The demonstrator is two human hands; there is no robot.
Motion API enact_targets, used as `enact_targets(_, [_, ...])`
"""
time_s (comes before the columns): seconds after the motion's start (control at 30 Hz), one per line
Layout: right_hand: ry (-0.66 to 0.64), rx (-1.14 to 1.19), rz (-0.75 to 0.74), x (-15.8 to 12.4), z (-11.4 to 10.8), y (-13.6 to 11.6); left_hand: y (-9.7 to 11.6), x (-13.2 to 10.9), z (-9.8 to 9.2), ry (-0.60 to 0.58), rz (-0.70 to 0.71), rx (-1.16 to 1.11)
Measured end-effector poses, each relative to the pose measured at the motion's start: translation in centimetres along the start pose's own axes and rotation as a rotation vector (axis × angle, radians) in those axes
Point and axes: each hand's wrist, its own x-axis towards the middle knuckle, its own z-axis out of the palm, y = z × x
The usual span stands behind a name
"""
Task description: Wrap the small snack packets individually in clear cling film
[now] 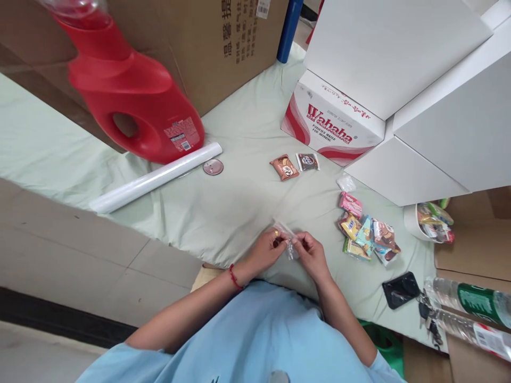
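Close to my body, over the near edge of the cloth, both hands pinch a small clear plastic bag [290,250]. My left hand [268,250], with a gold ring and a red wrist string, grips its left side. The right side is between the fingers of my right hand [311,256]. What the bag contains, if anything, is too small to make out. Right of my hands lies a pile of wrapped snacks [364,236]. Farther out are a brown snack packet [285,167] and a dark snack packet [307,161], with a folded clear wrapper [346,183] nearby.
A red detergent jug [139,101], a white roll [159,178] and a round disc [213,167] are at left. White boxes stand behind a Wahaha carton [333,122]. At right are a snack tub [411,222], a black phone-like object [401,290], keys and plastic bottles [471,300].
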Motion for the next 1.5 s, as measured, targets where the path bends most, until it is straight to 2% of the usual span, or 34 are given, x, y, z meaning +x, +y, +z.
enact_targets(0.17, [0.182, 0.182, 0.1, 1.1, -2.0, 0.0, -0.2, 0.2, -1.8, 0.102, -0.165, -0.298])
enact_targets(0.27, [0.202, 0.235, 0.171, 1.1, -3.2, 0.3, 0.1, 0.4, -2.2, 0.132, -0.23, -0.416])
enact_targets(0.47, [0.225, 0.296, 0.198, 0.2, -3.4, 1.3, 1.1, 0.4, -1.3, 0.04, -0.325, -0.512])
enact_targets(0.57, [0.238, 0.294, 0.164, 0.1, -3.4, 1.7, 1.3, 0.5, -1.2, 0.004, -0.362, -0.508])
enact_targets(0.7, [0.194, 0.189, 0.09, 0.1, -4.0, 1.9, 1.2, 0.7, -1.3, 0.032, -0.357, -0.467])
enact_targets(0.87, [0.435, -0.172, -0.13, -0.7, -4.2, 0.7, 1.4, 0.2, -0.5, 0.002, -0.291, -0.387])
enact_targets(0.93, [0.384, -0.191, -0.164, -1.1, -3.3, 0.1, 1.6, -0.1, 0.1, -0.037, -0.218, -0.297])
enact_targets(1.03, [0.147, -0.06, -0.069, -1.2, -1.7, -0.1, 1.9, -0.3, 0.7, -0.067, -0.128, -0.167])
enact_targets(1.1, [0.125, 0.017, -0.026, -1.0, -1.2, 0.1, 2.0, -0.1, 0.6, -0.009, -0.113, -0.132])
enact_targets(1.17, [0.224, 0.099, -0.029, -0.6, -1.6, 0.3, 2.0, 0.2, 0.1, 0.111, -0.14, -0.144])
enact_targets(1.27, [0.283, 0.334, 0.053, -0.3, -3.9, 0.4, 1.6, 1.1, -1.8, 0.251, -0.198, -0.149])
enact_targets(1.4, [0.232, 0.603, 0.247, -0.4, -7.4, 0.2, 1.0, 2.6, -4.6, 0.26, -0.227, -0.05])
enact_targets(1.5, [0.278, 0.681, 0.291, -0.9, -8.4, 0.2, 0.7, 3.1, -5.4, 0.389, -0.139, 0.165])
